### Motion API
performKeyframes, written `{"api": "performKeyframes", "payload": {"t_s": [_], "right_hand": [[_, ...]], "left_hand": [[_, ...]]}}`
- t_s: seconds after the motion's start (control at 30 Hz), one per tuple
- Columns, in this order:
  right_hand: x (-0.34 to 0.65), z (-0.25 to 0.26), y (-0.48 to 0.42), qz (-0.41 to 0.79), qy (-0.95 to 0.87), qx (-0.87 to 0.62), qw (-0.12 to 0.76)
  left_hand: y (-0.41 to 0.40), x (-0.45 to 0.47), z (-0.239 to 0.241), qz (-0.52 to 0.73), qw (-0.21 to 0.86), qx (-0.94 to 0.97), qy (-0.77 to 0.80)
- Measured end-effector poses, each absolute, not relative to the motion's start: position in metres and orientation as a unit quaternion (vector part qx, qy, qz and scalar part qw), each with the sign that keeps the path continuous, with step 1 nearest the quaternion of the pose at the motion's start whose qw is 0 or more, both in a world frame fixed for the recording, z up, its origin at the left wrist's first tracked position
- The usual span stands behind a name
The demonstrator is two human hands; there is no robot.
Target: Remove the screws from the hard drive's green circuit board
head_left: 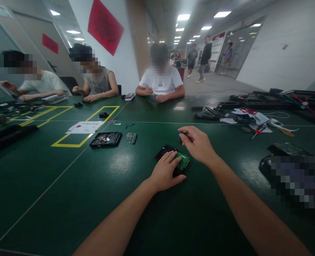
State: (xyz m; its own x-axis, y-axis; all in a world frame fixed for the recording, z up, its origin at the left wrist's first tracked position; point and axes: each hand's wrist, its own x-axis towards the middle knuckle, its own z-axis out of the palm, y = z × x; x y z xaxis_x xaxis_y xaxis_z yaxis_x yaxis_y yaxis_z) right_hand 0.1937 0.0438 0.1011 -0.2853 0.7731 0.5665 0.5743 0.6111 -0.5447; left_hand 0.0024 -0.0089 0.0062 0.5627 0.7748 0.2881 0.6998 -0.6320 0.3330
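A black hard drive (162, 150) with a green circuit board (183, 161) facing up lies on the green table. Across it rests my left hand (166, 170), fingers over the top and thumb along the near side, holding it against the tabletop. Just beyond the drive's right end, my right hand (197, 144) is closed around a small screwdriver (184, 133) with a black and yellow handle. My fingers hide most of the tool, and its tip cannot be made out.
Left of the drive lie an opened black drive case (106, 139) and a loose circuit board (131, 138). A paper sheet (84, 127) lies by yellow tape. Tools, cloths (255, 117) and dark parts occupy the right side. Several people sit across the table.
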Motion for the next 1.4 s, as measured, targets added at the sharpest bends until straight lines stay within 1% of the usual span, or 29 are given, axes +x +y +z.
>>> {"api": "performKeyframes", "payload": {"t_s": [0.2,0.37,0.43,0.53,0.63,0.73,0.9,1.07,1.27,1.4], "right_hand": [[0.194,0.103,0.043,0.116,-0.809,-0.410,0.405],[0.193,0.102,0.043,0.008,-0.785,-0.463,0.411],[0.191,0.100,0.043,-0.013,-0.773,-0.486,0.406],[0.191,0.099,0.043,0.007,-0.787,-0.467,0.403],[0.192,0.099,0.043,0.081,-0.801,-0.433,0.406],[0.193,0.099,0.044,0.135,-0.784,-0.439,0.419],[0.193,0.104,0.043,0.095,-0.778,-0.443,0.436],[0.195,0.110,0.040,0.141,-0.786,-0.435,0.416],[0.194,0.103,0.043,0.008,-0.765,-0.478,0.433],[0.190,0.099,0.042,0.032,-0.763,-0.466,0.447]], "left_hand": [[-0.009,0.003,0.006,0.205,0.086,0.881,0.419],[-0.009,0.003,0.006,0.207,0.092,0.878,0.421],[-0.009,0.002,0.006,0.205,0.091,0.880,0.420],[-0.009,0.003,0.005,0.204,0.086,0.881,0.419],[-0.008,0.003,0.005,0.210,0.083,0.879,0.420],[-0.009,0.003,0.006,0.210,0.079,0.880,0.417],[-0.009,0.003,0.007,0.204,0.083,0.880,0.420],[-0.009,0.003,0.007,0.203,0.094,0.878,0.422],[-0.010,0.003,0.010,0.207,0.092,0.879,0.420],[-0.011,0.004,0.009,0.203,0.092,0.879,0.423]]}}
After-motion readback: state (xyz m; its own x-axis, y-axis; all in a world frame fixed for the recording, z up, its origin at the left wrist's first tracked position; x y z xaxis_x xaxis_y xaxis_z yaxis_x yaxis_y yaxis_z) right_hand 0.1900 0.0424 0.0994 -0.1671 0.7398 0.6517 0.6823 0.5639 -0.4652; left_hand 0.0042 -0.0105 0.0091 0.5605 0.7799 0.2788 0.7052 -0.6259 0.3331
